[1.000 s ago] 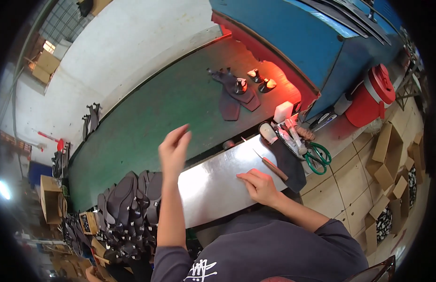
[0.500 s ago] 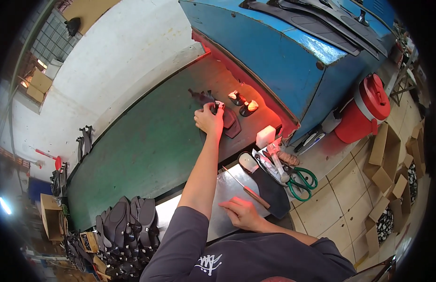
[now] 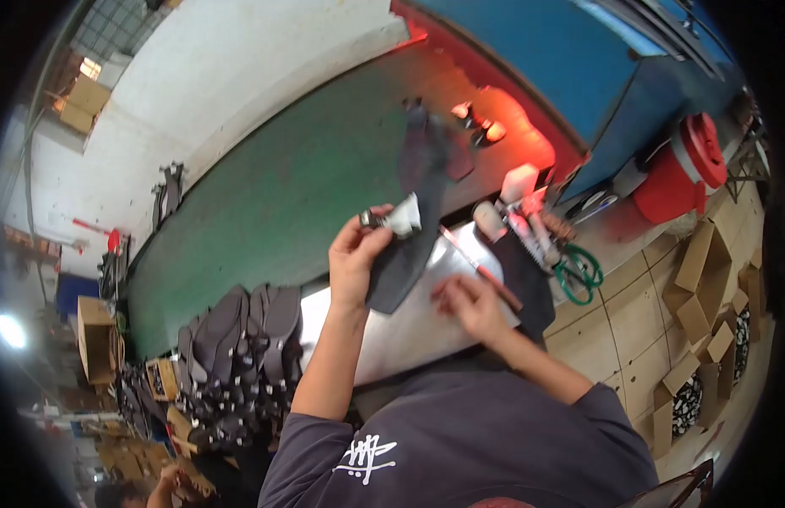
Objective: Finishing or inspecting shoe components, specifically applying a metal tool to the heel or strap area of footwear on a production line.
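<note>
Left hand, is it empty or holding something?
Holding something: the left hand has its thumb and fingertips closed at a dark piece with a whitish part; blur hides finer detail.

We list one dark grey shirt point(image 3: 494, 432), short-sleeved, lower centre. We note its white brush-like marking point(image 3: 369, 464), lower frame, left part.

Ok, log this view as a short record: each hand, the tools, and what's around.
Left hand: holding a dark flat piece with a pale part at its upper end
Right hand: above the metal plate, blurred, nothing seen in it
Tools: reddish-handled tool, green-handled scissors
Left side: heap of dark pieces
Far side: blue machine, red glow beneath
Right side: red jug
</note>
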